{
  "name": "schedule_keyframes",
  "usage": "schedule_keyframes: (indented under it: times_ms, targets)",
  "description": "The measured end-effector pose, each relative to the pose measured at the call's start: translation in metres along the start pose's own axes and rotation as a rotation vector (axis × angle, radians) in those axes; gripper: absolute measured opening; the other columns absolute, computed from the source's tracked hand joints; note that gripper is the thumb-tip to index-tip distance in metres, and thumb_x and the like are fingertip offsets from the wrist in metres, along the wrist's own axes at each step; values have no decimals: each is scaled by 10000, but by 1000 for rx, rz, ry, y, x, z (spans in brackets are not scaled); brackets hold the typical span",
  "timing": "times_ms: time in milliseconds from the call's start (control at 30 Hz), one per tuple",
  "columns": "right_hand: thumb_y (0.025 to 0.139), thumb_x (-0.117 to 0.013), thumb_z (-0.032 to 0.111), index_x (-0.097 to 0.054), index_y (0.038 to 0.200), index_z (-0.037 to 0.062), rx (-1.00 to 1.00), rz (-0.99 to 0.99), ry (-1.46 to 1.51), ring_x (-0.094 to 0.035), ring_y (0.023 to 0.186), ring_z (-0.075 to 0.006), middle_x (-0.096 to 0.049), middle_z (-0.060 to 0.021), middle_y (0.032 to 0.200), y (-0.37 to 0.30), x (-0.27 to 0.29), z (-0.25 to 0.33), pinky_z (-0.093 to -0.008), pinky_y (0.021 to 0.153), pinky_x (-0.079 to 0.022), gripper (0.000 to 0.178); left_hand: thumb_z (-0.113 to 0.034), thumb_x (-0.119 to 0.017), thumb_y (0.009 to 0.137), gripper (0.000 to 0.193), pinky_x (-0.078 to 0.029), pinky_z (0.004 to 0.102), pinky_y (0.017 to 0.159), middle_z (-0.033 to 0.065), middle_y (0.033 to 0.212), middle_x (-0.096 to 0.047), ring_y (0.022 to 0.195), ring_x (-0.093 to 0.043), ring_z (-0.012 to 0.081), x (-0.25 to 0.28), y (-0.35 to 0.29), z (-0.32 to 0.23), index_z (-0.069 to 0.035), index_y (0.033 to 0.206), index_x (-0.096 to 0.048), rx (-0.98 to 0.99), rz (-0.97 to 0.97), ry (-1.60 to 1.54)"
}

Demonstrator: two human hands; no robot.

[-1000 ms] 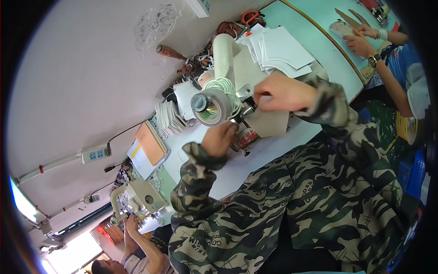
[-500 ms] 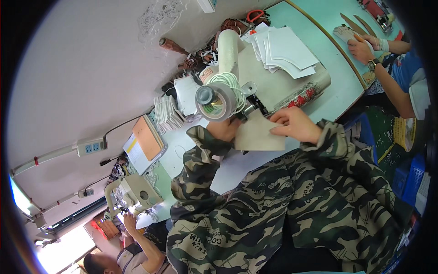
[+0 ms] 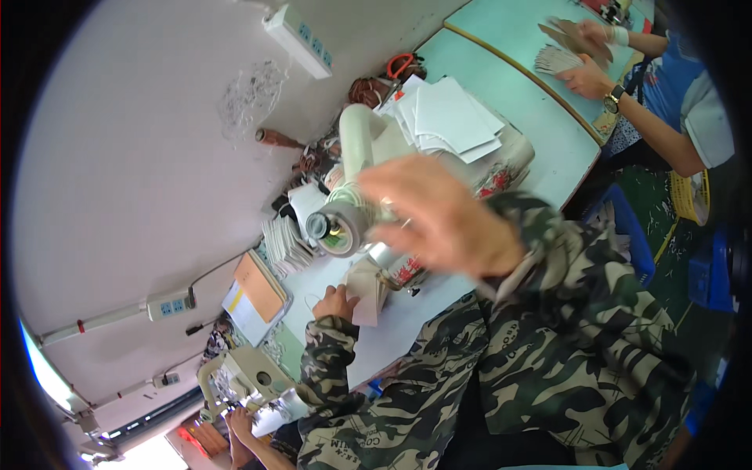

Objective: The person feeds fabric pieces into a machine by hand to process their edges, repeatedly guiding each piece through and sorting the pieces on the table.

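My left hand [image 3: 335, 304] has its fingers closed on the edge of a pale beige curved piece [image 3: 364, 291], beside the working end of a sewing machine [image 3: 356, 137]. The piece lies low, close to the machine's metal foot area. My right hand [image 3: 446, 215] is raised in front of the machine head and smeared by motion. Its fingers look bent, but whether they hold anything cannot be made out. That hand hides much of the machine head. A round roll [image 3: 354, 227] with coiled white thread is mounted on the machine.
White sheets [image 3: 450, 117] are piled on the machine bed, near orange-handled scissors [image 3: 401, 64]. Stacked pale pieces [image 3: 286, 244] and a folder [image 3: 258, 286] stand to the left. A co-worker's hands [image 3: 589, 77] handle pieces at the upper right. Another person works at a machine [image 3: 251, 376] lower left.
My right hand has let go of the beige piece and risen in front of the machine head. My left hand has moved down and left with the piece. The view has shifted.
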State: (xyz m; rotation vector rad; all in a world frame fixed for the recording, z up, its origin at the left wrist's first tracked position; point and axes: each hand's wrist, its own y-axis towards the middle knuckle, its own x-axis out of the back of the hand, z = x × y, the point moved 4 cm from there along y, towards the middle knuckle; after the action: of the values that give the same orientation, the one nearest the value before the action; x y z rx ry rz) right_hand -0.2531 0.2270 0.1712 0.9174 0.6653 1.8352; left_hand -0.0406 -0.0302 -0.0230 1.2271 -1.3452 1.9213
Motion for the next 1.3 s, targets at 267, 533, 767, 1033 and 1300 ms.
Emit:
schedule_keyframes:
  times_ms: [267,533,767,1033,1300]
  targets:
    - [866,-663,272,-625,1054,-20,-150,282,459,-616,867,-349,-649,-196,895,32,-32,-2,-435,786,-466,349,-256,-617,891,238,-490,352,638,65,755,-667,684,-637,217,17,-4,21,-20,898,-650,-184,-26,-636]
    - [835,-688,158,-652,937,0,-360,284,214,-643,704,-259,-661,-124,793,-24,0,-38,-334,646,-487,192,-220,-526,962,267,-429,289,660,50,711,-560,693,-507,107,106,9,-80,28,933,-620,-615,310,-898]
    - [801,-685,185,-662,942,10,-520,588,164,-644,705,-286,-674,-133,788,-90,-18,-76,-372,654,-496,226,-237,-548,953,276,-455,286,682,44,770,-619,704,-539,106,88,49,-84,20,961,-646,-520,418,-732]
    - [728,-691,242,-650,1029,57,-175,969,-302,-621,807,-320,-610,-107,898,-59,-49,-103,-430,729,-474,355,-157,-639,816,215,-490,347,709,100,809,-645,784,-642,215,104,42,-117,-33,992,-636,-520,-193,-811]
    - [748,-710,189,-661,795,2,-772,725,331,-590,593,-183,-630,-110,670,-99,-10,-84,-317,579,-457,199,-246,-399,1008,325,-439,241,396,64,720,-605,435,-564,138,85,-19,-122,18,1078,-575,-316,577,-1319]
